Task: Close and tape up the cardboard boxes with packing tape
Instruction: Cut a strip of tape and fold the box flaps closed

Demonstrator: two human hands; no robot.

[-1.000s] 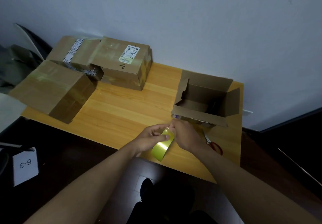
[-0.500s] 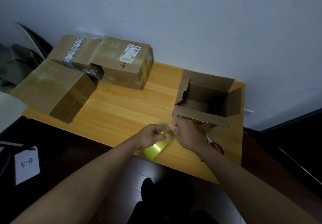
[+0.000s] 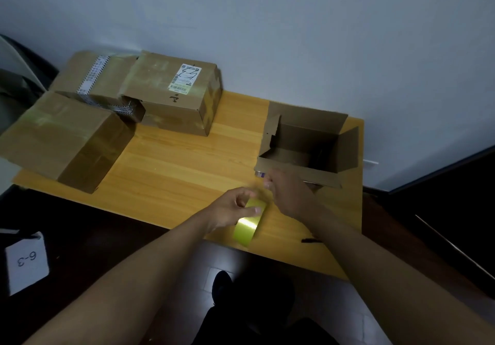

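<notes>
Both forearms reach in from the near edge of the worktop (image 3: 171,173) and meet above its near right part. The left hand (image 3: 232,208) grips the roll of packing tape (image 3: 247,225): its fingers (image 3: 242,193) curl over the top of the roll and the thumb presses against the roll's side, so the yellow-green roll stands on edge just above the near edge of the wood. The right hand (image 3: 286,193) is raised a little past the roll, toward the open box (image 3: 308,147), its back turned to the camera. Its fingertips are drawn together beside the box's near left corner as if pinching; motion blur hides whether a strip of tape runs between them and the roll.

The open box stands at the far right corner of the worktop with all its flaps up, the near flap folded outward above the right hand. Three closed boxes are grouped at the far left corner: a labelled box (image 3: 174,92) with a white shipping label on top, a box with a printed strip (image 3: 93,76) behind it to the left, and a large plain box (image 3: 61,141) overhanging the left edge.

The worktop is light orange wood, set against a plain pale wall. On the dark floor at the left lies a white card marked 6-3 (image 3: 26,260).
</notes>
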